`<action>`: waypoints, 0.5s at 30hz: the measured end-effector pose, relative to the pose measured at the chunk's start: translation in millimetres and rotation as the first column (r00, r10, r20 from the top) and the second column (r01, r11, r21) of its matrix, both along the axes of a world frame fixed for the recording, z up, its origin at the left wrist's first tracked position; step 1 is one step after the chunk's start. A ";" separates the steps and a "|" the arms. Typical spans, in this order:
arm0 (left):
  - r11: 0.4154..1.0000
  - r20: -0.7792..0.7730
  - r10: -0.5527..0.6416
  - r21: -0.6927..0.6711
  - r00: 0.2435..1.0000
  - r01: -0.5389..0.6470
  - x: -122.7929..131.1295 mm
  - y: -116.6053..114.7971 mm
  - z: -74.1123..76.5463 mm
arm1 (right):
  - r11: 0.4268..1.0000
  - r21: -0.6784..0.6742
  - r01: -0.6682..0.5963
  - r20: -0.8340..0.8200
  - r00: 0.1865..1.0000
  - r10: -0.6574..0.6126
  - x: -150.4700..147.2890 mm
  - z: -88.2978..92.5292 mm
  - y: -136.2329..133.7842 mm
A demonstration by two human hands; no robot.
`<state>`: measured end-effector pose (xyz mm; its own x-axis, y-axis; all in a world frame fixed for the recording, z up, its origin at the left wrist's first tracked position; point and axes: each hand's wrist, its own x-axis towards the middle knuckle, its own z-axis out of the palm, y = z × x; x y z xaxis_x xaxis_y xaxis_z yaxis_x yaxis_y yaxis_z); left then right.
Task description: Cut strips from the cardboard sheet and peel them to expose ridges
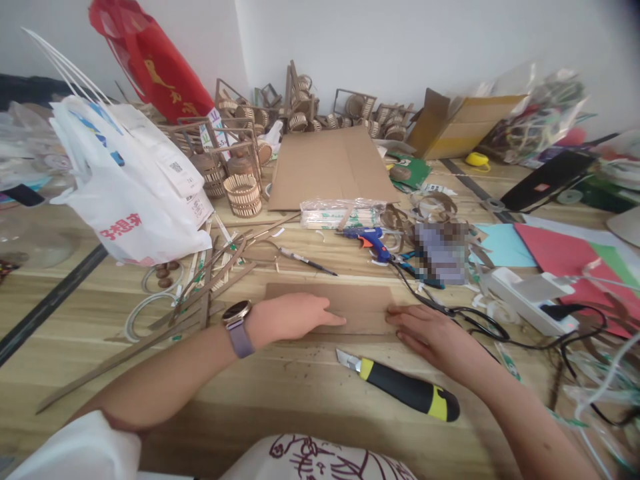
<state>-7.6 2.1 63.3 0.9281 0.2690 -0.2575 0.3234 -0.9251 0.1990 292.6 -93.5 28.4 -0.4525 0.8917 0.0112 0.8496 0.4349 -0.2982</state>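
Two-handed: resting, unclenched, on cardboard [363, 317] just below the centre of the frame, with left hand [295, 317] across its left half and right hand [433, 333] at its right edge. Probably light, stiffish, easily creased; best held by opposite edges, clear of the knife [400, 387] below.

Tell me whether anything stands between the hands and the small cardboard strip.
Nothing visible does. The left hand lies over the strip, and the right hand has its fingers at the strip's right end. The cutter lies on the near side, not between.
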 end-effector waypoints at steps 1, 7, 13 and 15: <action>1.000 -0.024 -0.006 -0.008 1.000 0.006 3.3 2.0 1.4 | 1.000 -0.002 -0.003 0.010 1.000 0.003 -0.1 0.7 0.4; 0.999 -0.105 -0.024 -0.037 0.994 0.020 15.7 7.3 8.1 | 1.000 -0.003 -0.028 0.079 0.996 0.028 -0.8 6.6 5.3; 0.998 -0.076 -0.023 -0.052 0.997 0.019 17.8 10.2 5.6 | 0.996 -0.053 -0.066 0.135 0.988 0.073 -4.8 18.2 16.1; 0.998 -0.062 -0.029 -0.058 0.998 0.025 17.8 10.9 3.1 | 0.998 -0.041 -0.048 0.202 0.978 0.055 -14.2 26.4 27.3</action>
